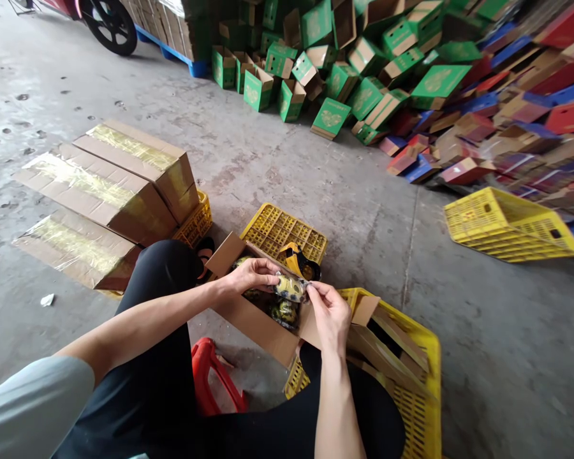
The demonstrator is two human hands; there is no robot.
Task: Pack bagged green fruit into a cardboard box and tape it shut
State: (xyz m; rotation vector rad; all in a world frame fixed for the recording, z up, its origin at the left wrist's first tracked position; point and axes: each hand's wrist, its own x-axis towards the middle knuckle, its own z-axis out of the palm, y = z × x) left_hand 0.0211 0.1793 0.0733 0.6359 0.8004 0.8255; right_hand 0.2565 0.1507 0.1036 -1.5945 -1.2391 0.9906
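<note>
Between my two hands is a plastic-wrapped package (291, 288), yellow with dark spots, held above an open cardboard box (253, 322). My left hand (254, 275) pinches its left end between thumb and fingers. At the other end, my right hand (329, 308) pinches the clear wrapping. More wrapped dark-and-yellow packages (285, 312) lie inside the box, partly covered by the held one and my left hand. The box sits between my knees with its flaps spread. Just beyond it, an orange-and-black tool (300, 261) rests on a yellow crate (280, 224).
Taped cartons (108, 197) stand at the left on yellow crates. A red plastic stool (213, 376) is below the box. Right of me, a yellow crate (423, 421) holds cardboard; another crate (507, 226) lies farther off. Green boxes (332, 118) and red-blue boxes (463, 169) are heaped behind.
</note>
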